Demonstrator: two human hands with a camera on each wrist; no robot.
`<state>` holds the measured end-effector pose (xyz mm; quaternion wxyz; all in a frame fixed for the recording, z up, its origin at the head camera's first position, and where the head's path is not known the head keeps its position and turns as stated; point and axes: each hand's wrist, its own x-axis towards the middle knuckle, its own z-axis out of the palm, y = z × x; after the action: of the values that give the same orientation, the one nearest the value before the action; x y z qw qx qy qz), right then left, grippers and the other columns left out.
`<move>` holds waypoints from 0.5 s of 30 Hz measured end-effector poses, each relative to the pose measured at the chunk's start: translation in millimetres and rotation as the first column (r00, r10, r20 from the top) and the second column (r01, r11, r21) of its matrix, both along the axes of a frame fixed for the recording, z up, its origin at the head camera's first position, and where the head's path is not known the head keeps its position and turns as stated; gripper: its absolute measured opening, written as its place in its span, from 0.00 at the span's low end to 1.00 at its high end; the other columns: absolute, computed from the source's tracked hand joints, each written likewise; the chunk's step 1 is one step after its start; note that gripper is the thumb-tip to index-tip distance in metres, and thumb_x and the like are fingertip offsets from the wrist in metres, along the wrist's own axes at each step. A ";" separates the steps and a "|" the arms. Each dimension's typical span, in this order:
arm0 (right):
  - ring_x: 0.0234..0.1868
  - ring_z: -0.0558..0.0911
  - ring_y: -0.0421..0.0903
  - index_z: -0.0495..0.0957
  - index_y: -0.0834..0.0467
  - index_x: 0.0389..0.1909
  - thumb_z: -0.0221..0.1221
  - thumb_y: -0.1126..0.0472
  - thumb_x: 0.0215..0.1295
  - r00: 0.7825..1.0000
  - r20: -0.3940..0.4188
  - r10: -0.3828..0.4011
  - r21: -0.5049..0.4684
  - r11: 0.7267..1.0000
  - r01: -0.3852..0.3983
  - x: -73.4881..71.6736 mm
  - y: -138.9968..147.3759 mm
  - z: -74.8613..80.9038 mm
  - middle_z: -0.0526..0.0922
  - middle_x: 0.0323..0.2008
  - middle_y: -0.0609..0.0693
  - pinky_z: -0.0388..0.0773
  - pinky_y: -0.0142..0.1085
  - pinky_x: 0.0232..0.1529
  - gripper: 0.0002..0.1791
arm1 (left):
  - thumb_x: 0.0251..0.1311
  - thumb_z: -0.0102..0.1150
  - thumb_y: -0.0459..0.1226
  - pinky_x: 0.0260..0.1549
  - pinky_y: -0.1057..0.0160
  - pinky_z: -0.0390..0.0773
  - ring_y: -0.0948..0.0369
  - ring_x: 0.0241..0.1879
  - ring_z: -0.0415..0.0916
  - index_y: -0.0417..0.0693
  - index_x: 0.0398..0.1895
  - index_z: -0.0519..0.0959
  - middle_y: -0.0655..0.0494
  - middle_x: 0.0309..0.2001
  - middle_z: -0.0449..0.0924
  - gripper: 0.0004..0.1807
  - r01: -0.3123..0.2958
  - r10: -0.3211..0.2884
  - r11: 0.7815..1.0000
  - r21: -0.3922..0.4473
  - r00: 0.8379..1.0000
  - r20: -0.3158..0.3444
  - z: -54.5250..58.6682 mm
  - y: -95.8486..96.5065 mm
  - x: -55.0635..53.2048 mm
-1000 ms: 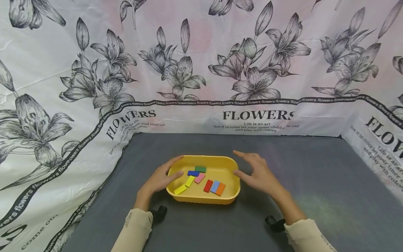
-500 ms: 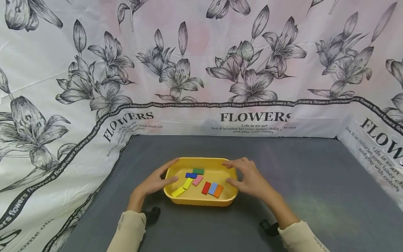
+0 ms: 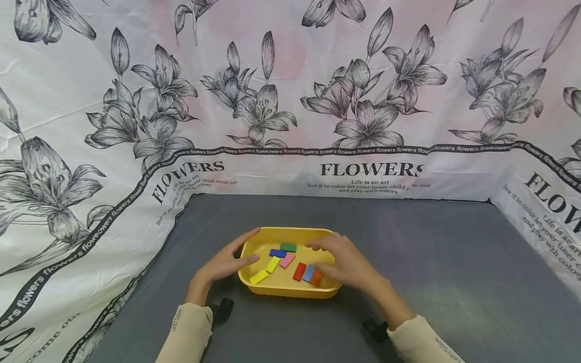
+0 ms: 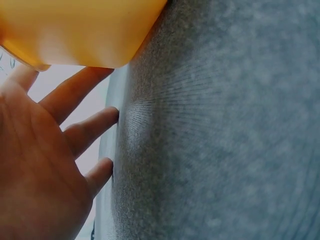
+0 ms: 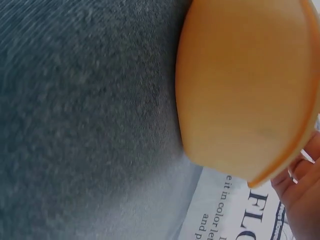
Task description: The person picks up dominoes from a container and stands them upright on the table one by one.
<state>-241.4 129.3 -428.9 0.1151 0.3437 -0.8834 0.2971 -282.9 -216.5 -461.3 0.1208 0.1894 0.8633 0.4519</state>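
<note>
Flower-printed cloth [image 3: 281, 116] fills the top of the frame behind a dark grey table [image 3: 431, 252]. Since a second ago, your right hand [image 3: 351, 259] has come over the right end of the yellow tray [image 3: 290, 291], lower centre, which seems to bring the blocks within its reach. Its thumb and fingers stand apart with nothing visible between them; you can't tell whether the thumb touches the orange block [image 3: 316, 278] it partly hides. Your left hand [image 3: 222, 259] spreads along the tray's left end.

The tray is shallow and round-cornered. Its flat blocks lie loose: red [image 3: 299, 271] and light blue [image 3: 308, 273] beside the orange, green [image 3: 288, 247], dark blue [image 3: 278, 253] and pink [image 3: 287, 260] above, two yellow [image 3: 273, 264] lower left.
</note>
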 end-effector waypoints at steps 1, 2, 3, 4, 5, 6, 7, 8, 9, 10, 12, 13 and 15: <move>0.48 0.81 0.49 0.82 0.55 0.57 0.71 0.62 0.60 1.000 0.004 0.009 0.015 1.000 -0.009 -0.9 -1.4 -0.3 0.87 0.47 0.51 0.76 0.50 0.54 0.22 | 0.66 0.63 0.53 0.75 0.37 0.57 0.48 0.78 0.57 0.78 0.79 0.55 0.56 0.81 0.54 0.40 -0.001 0.001 1.000 0.001 1.000 0.002 0.6 0.3 0.3; 0.49 0.81 0.49 0.83 0.55 0.56 0.70 0.62 0.61 1.000 0.008 0.017 0.031 0.999 -0.017 -1.8 -2.6 -0.6 0.87 0.47 0.51 0.77 0.50 0.54 0.21 | 0.67 0.63 0.53 0.75 0.37 0.58 0.48 0.78 0.57 0.78 0.79 0.55 0.56 0.81 0.54 0.40 -0.001 0.001 1.000 0.000 1.000 0.002 1.0 0.5 0.3; 0.48 0.82 0.49 0.83 0.55 0.55 0.70 0.62 0.61 1.000 0.015 0.021 0.049 0.999 -0.022 -2.4 -4.0 -0.8 0.87 0.47 0.50 0.78 0.49 0.54 0.20 | 0.67 0.62 0.52 0.75 0.37 0.58 0.47 0.78 0.57 0.78 0.79 0.55 0.56 0.81 0.54 0.40 -0.001 0.001 1.000 -0.003 1.000 0.002 1.0 0.7 0.0; 0.48 0.82 0.49 0.84 0.55 0.54 0.69 0.63 0.61 0.999 0.020 0.024 0.062 0.998 -0.026 -3.0 -5.1 -1.0 0.87 0.47 0.50 0.79 0.48 0.53 0.18 | 0.67 0.62 0.52 0.75 0.36 0.58 0.47 0.78 0.57 0.78 0.79 0.55 0.56 0.81 0.54 0.40 -0.005 0.005 1.000 -0.005 1.000 0.003 1.5 1.0 -0.2; 0.48 0.82 0.49 0.85 0.56 0.52 0.69 0.63 0.61 0.999 0.022 0.028 0.079 0.996 -0.030 -4.0 -6.7 -1.5 0.87 0.47 0.49 0.80 0.46 0.52 0.17 | 0.68 0.62 0.51 0.75 0.36 0.58 0.47 0.78 0.57 0.78 0.79 0.55 0.56 0.81 0.54 0.40 -0.009 0.009 1.000 -0.007 1.000 0.004 2.0 1.4 -0.5; 0.47 0.81 0.48 0.85 0.55 0.51 0.68 0.63 0.61 0.999 0.026 0.029 0.098 0.995 -0.032 -5.0 -8.6 -1.8 0.88 0.46 0.48 0.80 0.45 0.51 0.16 | 0.68 0.62 0.51 0.75 0.36 0.57 0.47 0.78 0.57 0.78 0.79 0.55 0.56 0.81 0.54 0.39 -0.010 0.010 1.000 -0.010 1.000 0.005 2.0 1.4 -1.1; 0.47 0.81 0.48 0.86 0.55 0.50 0.68 0.63 0.61 0.999 0.027 0.032 0.118 0.992 -0.035 -5.9 -10.7 -2.2 0.88 0.46 0.47 0.80 0.45 0.51 0.15 | 0.68 0.62 0.51 0.75 0.35 0.57 0.47 0.78 0.57 0.78 0.79 0.55 0.56 0.81 0.54 0.39 -0.012 0.012 1.000 -0.011 1.000 0.004 2.1 1.6 -1.6; 0.47 0.81 0.47 0.86 0.55 0.48 0.68 0.64 0.61 0.999 0.031 0.038 0.137 0.990 -0.041 -7.0 -13.0 -2.5 0.88 0.45 0.47 0.80 0.44 0.51 0.14 | 0.68 0.61 0.51 0.74 0.35 0.57 0.46 0.78 0.57 0.78 0.79 0.55 0.56 0.81 0.54 0.39 -0.013 0.013 1.000 -0.017 1.000 0.002 1.9 1.6 -1.9; 0.46 0.81 0.47 0.87 0.54 0.47 0.68 0.64 0.61 0.998 0.031 0.045 0.155 0.987 -0.050 -8.0 -15.7 -2.8 0.89 0.44 0.47 0.79 0.44 0.51 0.13 | 0.68 0.61 0.51 0.74 0.33 0.56 0.46 0.78 0.56 0.78 0.79 0.56 0.56 0.81 0.54 0.39 -0.015 0.015 1.000 -0.021 1.000 -0.001 1.6 1.4 -2.2; 0.45 0.80 0.47 0.88 0.54 0.46 0.68 0.65 0.60 0.998 0.029 0.055 0.173 0.983 -0.060 -9.1 -18.3 -3.1 0.89 0.43 0.47 0.79 0.43 0.51 0.12 | 0.68 0.61 0.52 0.74 0.33 0.55 0.46 0.78 0.56 0.78 0.79 0.56 0.57 0.81 0.54 0.39 -0.017 0.017 1.000 -0.026 1.000 -0.003 1.5 1.3 -2.1; 0.43 0.80 0.46 0.88 0.53 0.43 0.68 0.66 0.59 0.997 0.028 0.073 0.212 0.974 -0.077 -11.0 -23.3 -4.2 0.89 0.41 0.47 0.78 0.41 0.49 0.11 | 0.67 0.61 0.53 0.74 0.31 0.54 0.45 0.79 0.55 0.78 0.79 0.56 0.56 0.81 0.54 0.39 -0.016 0.016 0.999 -0.038 1.000 -0.008 0.4 0.5 -1.9; 0.42 0.80 0.46 0.89 0.53 0.42 0.68 0.65 0.59 0.997 0.028 0.077 0.229 0.970 -0.082 -11.5 -25.7 -4.7 0.88 0.40 0.47 0.78 0.41 0.49 0.11 | 0.67 0.61 0.54 0.74 0.30 0.54 0.45 0.79 0.54 0.78 0.79 0.56 0.57 0.81 0.54 0.39 -0.017 0.017 0.999 -0.042 1.000 -0.009 0.2 0.4 -1.5; 0.41 0.80 0.45 0.89 0.51 0.41 0.69 0.64 0.59 0.996 0.030 0.079 0.255 0.963 -0.084 -12.0 -30.3 -4.8 0.88 0.39 0.46 0.79 0.40 0.48 0.09 | 0.67 0.61 0.55 0.73 0.30 0.54 0.45 0.79 0.54 0.78 0.79 0.56 0.57 0.81 0.54 0.39 -0.018 0.018 0.999 -0.048 1.000 -0.010 -0.7 0.1 -1.1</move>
<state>-253.4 99.0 -433.7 0.0487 0.3889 -0.9004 0.1887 -284.0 -216.4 -462.0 0.1173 0.1808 0.8761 0.4314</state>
